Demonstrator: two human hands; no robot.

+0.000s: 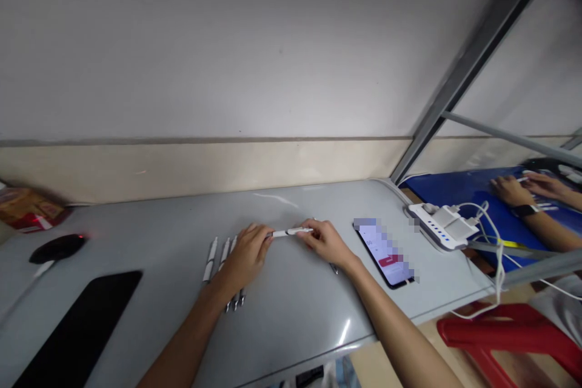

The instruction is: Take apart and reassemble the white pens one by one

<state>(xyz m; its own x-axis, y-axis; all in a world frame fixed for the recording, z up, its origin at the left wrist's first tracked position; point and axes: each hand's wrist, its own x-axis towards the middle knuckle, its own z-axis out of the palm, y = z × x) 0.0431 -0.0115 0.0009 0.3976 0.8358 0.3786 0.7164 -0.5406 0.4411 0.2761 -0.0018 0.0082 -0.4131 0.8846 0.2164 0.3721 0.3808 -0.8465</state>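
I see a white pen (282,233) with a dark band over a plain grey tabletop (291,309), and a black mouse (54,250) with a red glow. The power strip (425,222) is white, grey-edged and dotted with blue, the next table (468,189) deep blue, the stool (541,337) plain red.

Single head view, fairly close over the grey desk (300,315), forward and down toward the wall (227,54)

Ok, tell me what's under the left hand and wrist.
Pens: white parts show left of the left hand, silver ends right of its wrist. Whatever lies between is covered.
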